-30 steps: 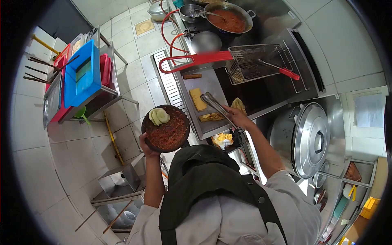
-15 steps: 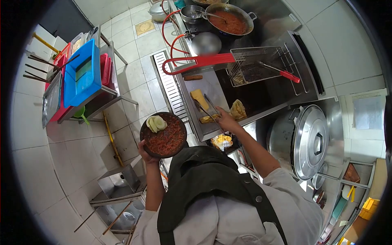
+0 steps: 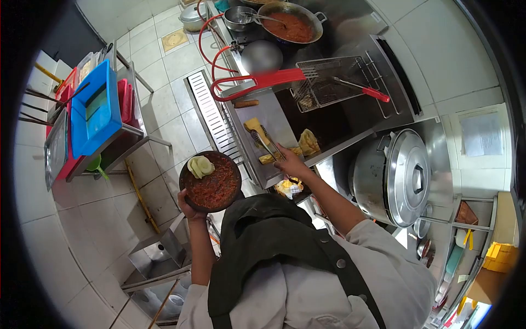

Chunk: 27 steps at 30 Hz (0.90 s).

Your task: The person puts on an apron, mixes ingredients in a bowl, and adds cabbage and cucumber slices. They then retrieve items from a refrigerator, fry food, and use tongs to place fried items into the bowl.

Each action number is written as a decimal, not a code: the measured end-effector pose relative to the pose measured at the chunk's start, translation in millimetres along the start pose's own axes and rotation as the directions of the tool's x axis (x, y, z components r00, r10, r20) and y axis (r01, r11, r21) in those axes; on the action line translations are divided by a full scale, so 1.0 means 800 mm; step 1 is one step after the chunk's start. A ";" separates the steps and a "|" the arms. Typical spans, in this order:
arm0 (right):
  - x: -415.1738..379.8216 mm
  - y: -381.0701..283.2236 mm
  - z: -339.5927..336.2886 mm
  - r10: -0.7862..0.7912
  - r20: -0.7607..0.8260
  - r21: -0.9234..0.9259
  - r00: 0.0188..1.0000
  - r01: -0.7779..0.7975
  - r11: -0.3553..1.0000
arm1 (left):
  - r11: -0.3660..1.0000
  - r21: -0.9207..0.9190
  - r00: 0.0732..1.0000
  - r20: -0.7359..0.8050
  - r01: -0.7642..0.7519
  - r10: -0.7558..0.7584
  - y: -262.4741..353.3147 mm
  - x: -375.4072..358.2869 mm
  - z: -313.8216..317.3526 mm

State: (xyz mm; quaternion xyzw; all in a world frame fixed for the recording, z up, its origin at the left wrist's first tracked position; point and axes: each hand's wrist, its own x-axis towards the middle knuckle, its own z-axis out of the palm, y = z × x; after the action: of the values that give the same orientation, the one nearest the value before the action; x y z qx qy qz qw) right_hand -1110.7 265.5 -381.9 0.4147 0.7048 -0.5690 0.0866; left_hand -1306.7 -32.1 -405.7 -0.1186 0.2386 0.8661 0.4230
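My left hand (image 3: 190, 206) grips the edge of a dark round stone bowl (image 3: 183, 176), holding it out in front of the apron. Red chili paste (image 3: 213, 183) covers the inside of the bowl, and pale green cucumber slices (image 3: 200, 166) lie at its far left. In my right hand (image 3: 290, 164) is a pair of metal tongs (image 3: 268, 145), their tips over a yellow fried piece (image 3: 252, 127) on the fryer's metal ledge (image 3: 276, 118). Another yellow piece (image 3: 267, 159) lies just below the tongs, and a crumpled one (image 3: 309, 142) sits to their right.
A wire fry basket (image 3: 329, 82) with a red handle rests over the dark fryer well (image 3: 334, 118), red-handled tongs (image 3: 375, 94) on it. Behind stands a pan of red sauce (image 3: 298, 27). A large lidded pot (image 3: 405, 178) is at right; a blue tub (image 3: 112, 118) on a rack at left.
The tongs in my right hand have come round over the left yellow piece, their tips closer to it. The whole view has shifted slightly; my left hand still holds the bowl.
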 end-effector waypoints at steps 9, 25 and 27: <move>-0.016 -0.012 -0.024 0.038 0.084 0.280 0.996 -0.060 0.958 | 0.999 0.039 0.999 -0.030 0.025 -0.023 0.012 0.011 -0.005; -0.060 -0.005 -0.059 -0.095 0.244 0.514 0.965 -0.046 0.856 | 0.998 -0.013 0.995 0.072 0.068 -0.067 -0.002 0.049 0.021; -0.079 -0.019 -0.064 -0.096 0.240 0.499 0.966 -0.038 0.866 | 0.994 -0.025 0.990 0.088 0.110 -0.107 -0.007 0.062 0.012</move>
State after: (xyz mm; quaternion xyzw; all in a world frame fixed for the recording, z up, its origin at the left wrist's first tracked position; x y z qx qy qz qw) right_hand -1062.5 279.6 -316.3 0.3348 0.5225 -0.7820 0.0584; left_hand -1332.6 9.5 -419.2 -0.1004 0.2003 0.8495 0.4776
